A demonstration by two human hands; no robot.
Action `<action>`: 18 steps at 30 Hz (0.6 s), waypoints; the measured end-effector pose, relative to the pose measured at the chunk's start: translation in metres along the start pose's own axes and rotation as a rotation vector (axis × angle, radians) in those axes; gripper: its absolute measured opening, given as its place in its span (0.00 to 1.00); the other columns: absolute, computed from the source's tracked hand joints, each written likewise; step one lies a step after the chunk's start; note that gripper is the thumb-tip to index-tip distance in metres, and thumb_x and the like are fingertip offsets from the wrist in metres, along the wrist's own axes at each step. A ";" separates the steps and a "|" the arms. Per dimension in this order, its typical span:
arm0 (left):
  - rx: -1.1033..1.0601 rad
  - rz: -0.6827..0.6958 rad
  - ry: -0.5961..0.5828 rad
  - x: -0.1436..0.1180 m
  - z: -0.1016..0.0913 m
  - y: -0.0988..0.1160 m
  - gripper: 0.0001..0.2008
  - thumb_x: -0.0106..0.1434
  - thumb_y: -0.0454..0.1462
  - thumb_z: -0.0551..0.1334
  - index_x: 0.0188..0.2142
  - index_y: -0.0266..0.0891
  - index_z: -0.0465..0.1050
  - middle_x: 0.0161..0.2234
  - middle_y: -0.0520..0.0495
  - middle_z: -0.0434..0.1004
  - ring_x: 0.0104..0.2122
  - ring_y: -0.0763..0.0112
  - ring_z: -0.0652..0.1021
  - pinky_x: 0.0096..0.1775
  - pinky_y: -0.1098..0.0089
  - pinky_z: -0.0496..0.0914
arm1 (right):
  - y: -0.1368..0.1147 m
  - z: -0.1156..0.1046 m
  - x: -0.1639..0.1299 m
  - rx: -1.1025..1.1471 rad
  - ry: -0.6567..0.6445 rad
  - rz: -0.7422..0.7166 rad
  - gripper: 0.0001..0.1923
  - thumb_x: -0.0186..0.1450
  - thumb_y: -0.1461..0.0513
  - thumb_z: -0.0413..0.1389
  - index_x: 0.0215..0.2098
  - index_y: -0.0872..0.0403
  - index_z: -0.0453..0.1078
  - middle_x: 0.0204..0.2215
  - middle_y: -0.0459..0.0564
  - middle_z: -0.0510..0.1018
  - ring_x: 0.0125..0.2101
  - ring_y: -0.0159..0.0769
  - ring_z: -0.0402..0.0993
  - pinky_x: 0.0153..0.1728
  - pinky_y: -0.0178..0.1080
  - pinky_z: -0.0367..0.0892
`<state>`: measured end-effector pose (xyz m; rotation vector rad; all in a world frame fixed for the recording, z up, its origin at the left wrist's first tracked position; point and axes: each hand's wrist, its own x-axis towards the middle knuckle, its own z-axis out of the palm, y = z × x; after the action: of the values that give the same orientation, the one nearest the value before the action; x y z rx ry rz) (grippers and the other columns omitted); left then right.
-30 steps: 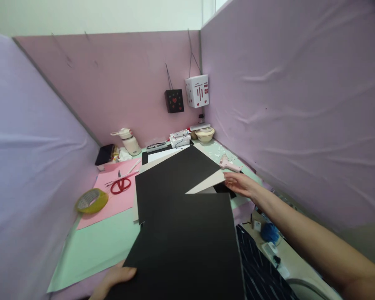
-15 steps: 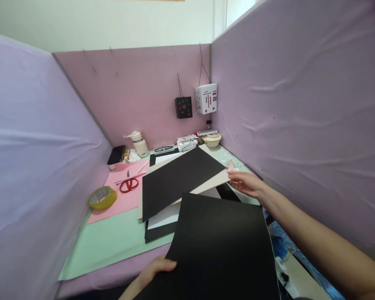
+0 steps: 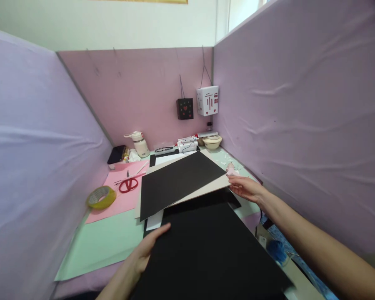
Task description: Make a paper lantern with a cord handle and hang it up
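Observation:
My left hand grips the left edge of a large black sheet of card, its thumb on top and the other fingers hidden beneath. The card's far end reaches under a raised off-white board. With its fingers closed on the board's right corner, my right hand holds that side up. Another black sheet lies on top of the board. Below them, a strip of white paper shows on the left side of the stack.
Left of the stack, red-handled scissors and a roll of yellowish tape lie on pink paper. A cream bottle and a lidded bowl stand at the back. Two decorated boxes hang near the corner.
The large black card has moved forward, its far end sliding under the off-white board. My left hand has moved up and forward with it. My right hand stays at the board's corner.

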<state>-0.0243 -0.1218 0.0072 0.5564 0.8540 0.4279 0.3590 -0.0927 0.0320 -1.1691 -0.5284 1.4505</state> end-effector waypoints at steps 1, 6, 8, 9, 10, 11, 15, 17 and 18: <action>-0.073 -0.022 -0.062 -0.001 0.000 0.003 0.23 0.64 0.48 0.62 0.44 0.26 0.76 0.33 0.39 0.83 0.33 0.60 0.83 0.40 0.64 0.75 | 0.001 0.000 -0.001 0.000 -0.005 0.002 0.09 0.57 0.75 0.61 0.31 0.56 0.75 0.33 0.48 0.80 0.28 0.26 0.75 0.30 0.25 0.74; -0.281 -0.070 -0.272 -0.017 0.002 -0.022 0.32 0.61 0.55 0.63 0.53 0.29 0.70 0.52 0.30 0.76 0.50 0.47 0.78 0.47 0.55 0.74 | 0.008 -0.001 -0.001 0.003 -0.019 0.019 0.09 0.59 0.74 0.59 0.31 0.55 0.75 0.30 0.47 0.80 0.26 0.25 0.75 0.28 0.24 0.73; -0.271 -0.056 -0.218 -0.018 0.012 -0.038 0.29 0.60 0.48 0.67 0.53 0.27 0.70 0.55 0.29 0.73 0.54 0.50 0.76 0.51 0.62 0.71 | 0.010 -0.002 0.000 0.004 -0.016 0.020 0.09 0.59 0.74 0.59 0.31 0.55 0.74 0.30 0.46 0.80 0.26 0.24 0.75 0.28 0.24 0.73; -0.257 -0.047 -0.184 -0.017 0.019 -0.043 0.28 0.60 0.44 0.68 0.53 0.26 0.69 0.56 0.29 0.73 0.54 0.52 0.76 0.52 0.66 0.70 | 0.011 -0.002 0.000 0.003 -0.016 0.019 0.09 0.59 0.74 0.60 0.32 0.55 0.74 0.30 0.46 0.80 0.26 0.24 0.75 0.28 0.23 0.73; -0.236 -0.047 -0.149 -0.014 0.027 -0.047 0.26 0.60 0.41 0.68 0.53 0.25 0.69 0.55 0.28 0.73 0.54 0.55 0.77 0.52 0.69 0.70 | 0.011 -0.003 0.000 0.002 -0.019 0.017 0.09 0.58 0.74 0.60 0.32 0.55 0.74 0.31 0.47 0.80 0.26 0.24 0.75 0.29 0.23 0.73; -0.210 -0.054 -0.115 -0.011 0.035 -0.050 0.25 0.60 0.39 0.68 0.52 0.24 0.69 0.55 0.28 0.73 0.53 0.57 0.77 0.52 0.71 0.69 | 0.012 -0.003 -0.001 0.001 -0.023 0.015 0.09 0.58 0.74 0.60 0.32 0.55 0.74 0.32 0.47 0.80 0.27 0.25 0.76 0.29 0.24 0.73; 0.079 -0.064 -0.006 0.002 0.061 -0.048 0.20 0.62 0.39 0.64 0.50 0.28 0.68 0.49 0.31 0.77 0.44 0.64 0.82 0.49 0.70 0.71 | 0.013 -0.004 -0.002 -0.008 -0.040 0.015 0.09 0.58 0.73 0.61 0.34 0.55 0.75 0.33 0.48 0.81 0.29 0.26 0.77 0.31 0.24 0.74; 0.470 0.121 0.018 0.008 0.070 -0.046 0.18 0.63 0.39 0.62 0.50 0.33 0.69 0.46 0.35 0.79 0.42 0.62 0.82 0.48 0.63 0.73 | 0.015 -0.006 -0.001 -0.011 -0.037 0.017 0.09 0.57 0.72 0.62 0.34 0.55 0.74 0.33 0.48 0.81 0.29 0.26 0.77 0.31 0.24 0.74; 0.722 0.285 0.026 0.013 0.074 -0.044 0.17 0.63 0.39 0.61 0.50 0.36 0.69 0.46 0.37 0.79 0.44 0.59 0.81 0.50 0.58 0.72 | 0.015 -0.007 -0.001 -0.013 -0.032 0.017 0.09 0.57 0.72 0.62 0.34 0.54 0.74 0.32 0.47 0.81 0.28 0.26 0.77 0.31 0.24 0.75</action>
<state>0.0478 -0.1700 0.0119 1.3519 0.9523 0.3778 0.3576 -0.0992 0.0168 -1.1648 -0.5518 1.4845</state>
